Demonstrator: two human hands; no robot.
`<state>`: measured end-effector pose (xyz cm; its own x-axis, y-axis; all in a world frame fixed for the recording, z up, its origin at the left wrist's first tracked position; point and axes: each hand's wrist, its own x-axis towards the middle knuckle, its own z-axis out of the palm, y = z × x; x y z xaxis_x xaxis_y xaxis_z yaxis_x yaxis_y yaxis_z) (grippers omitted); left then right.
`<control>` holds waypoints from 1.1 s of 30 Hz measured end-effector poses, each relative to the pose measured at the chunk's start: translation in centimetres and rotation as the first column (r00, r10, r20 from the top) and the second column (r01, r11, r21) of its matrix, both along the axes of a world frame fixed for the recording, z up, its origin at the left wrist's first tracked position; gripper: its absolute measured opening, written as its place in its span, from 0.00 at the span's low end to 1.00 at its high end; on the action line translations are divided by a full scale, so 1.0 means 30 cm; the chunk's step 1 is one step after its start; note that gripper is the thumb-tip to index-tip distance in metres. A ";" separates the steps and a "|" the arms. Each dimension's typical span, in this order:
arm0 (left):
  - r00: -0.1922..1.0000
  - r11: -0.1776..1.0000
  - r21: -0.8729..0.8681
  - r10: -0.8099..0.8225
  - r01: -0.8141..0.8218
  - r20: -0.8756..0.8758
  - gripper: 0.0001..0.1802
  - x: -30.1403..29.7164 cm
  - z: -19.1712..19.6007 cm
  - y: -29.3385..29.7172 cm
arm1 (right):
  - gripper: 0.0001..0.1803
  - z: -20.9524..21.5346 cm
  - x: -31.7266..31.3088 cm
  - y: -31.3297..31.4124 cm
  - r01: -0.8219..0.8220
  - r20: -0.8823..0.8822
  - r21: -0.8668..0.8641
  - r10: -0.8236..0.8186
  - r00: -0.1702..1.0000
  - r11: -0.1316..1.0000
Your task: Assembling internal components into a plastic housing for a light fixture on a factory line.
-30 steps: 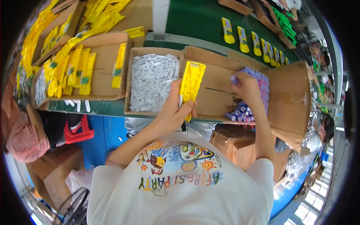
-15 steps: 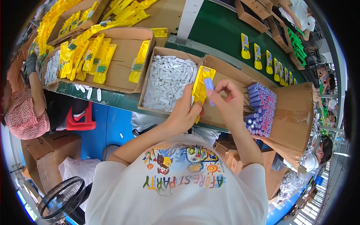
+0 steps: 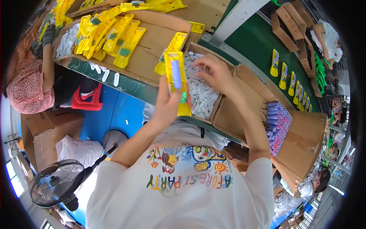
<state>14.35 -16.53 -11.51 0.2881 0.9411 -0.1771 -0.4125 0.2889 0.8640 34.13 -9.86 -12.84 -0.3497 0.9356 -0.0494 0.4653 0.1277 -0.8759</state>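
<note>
My left hand (image 3: 167,105) is closed around a long yellow plastic housing (image 3: 184,111). A purple cylindrical battery (image 3: 175,74) lies inside the housing, and a green patch shows below it beside my fingers. My right hand (image 3: 216,74) is over a cardboard box of small white plastic parts (image 3: 201,100). Its fingers are bent and apart, with nothing visible between them. To the right, purple batteries (image 3: 281,124) with wires stand packed in another cardboard box (image 3: 244,110).
A carton (image 3: 152,42) at left holds yellow housings with green circuit boards (image 3: 124,52). Finished-looking yellow housings (image 3: 283,76) line the green bench (image 3: 248,42) at far right. A co-worker's gloved hand (image 3: 48,35) is at far left. A black fan (image 3: 57,183) stands lower left.
The battery, beside the housing in my right fingers before, now lies in the housing. My right hand has let go and moved over the white parts; my left hand has shifted left with the housing.
</note>
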 end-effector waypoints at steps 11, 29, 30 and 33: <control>0.996 0.993 -0.092 -0.063 0.069 0.067 0.20 -0.025 -0.010 -0.045 | 0.08 0.067 -0.011 -0.050 0.082 -0.029 0.284 -0.077 0.997 0.955; 0.965 0.953 -0.153 -0.262 0.262 0.024 0.17 0.028 0.017 -0.056 | 0.05 0.117 -0.061 -0.111 0.298 -0.136 0.425 -0.266 0.954 0.854; 0.966 0.962 -0.092 -0.257 0.256 0.002 0.17 0.028 0.016 -0.057 | 0.05 0.109 -0.058 -0.110 0.298 -0.136 0.426 -0.266 0.954 0.854; 0.966 0.967 -0.004 -0.255 0.255 -0.034 0.18 0.025 -0.003 -0.054 | 0.04 0.098 -0.046 -0.115 0.320 -0.054 0.556 -0.351 0.935 0.767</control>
<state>15.11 -18.16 -11.58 0.5122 0.8374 -0.1909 -0.2953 0.3804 0.8764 32.76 -13.32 -9.90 -0.0194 0.8670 0.4979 0.6108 0.4046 -0.6807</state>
